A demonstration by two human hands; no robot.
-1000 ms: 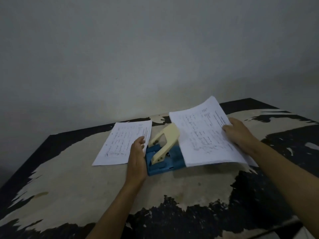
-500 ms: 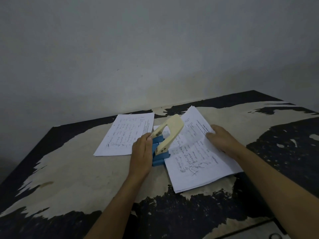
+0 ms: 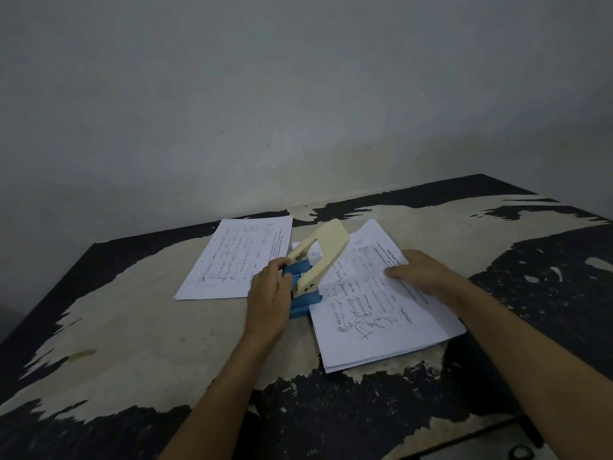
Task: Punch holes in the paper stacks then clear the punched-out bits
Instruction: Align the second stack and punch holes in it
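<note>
Item: hole punch (image 3: 306, 280), blue base with cream lever. It stood near the middle of the table (image 3: 139, 343), lever raised and tilted up toward the far side.

Item: left hand (image 3: 269, 295). It rested against the punch's left side, fingers curled onto the blue base and holding it.

Item: right-hand paper stack (image 3: 374, 313), printed and handwritten sheets. It lay flat just right of the punch, its left edge tucked into the punch's slot under the lever.

Item: right hand (image 3: 419, 272). It lay palm down on the stack's far right part, fingers straight and pressing the sheets, gripping nothing.

Item: second paper stack (image 3: 237, 258). It lay flat to the left of the punch, behind the left hand; contact with either could not be told.

Item: table. Worn top, pale patches among black, set against a grey wall (image 3: 298, 94).
</note>
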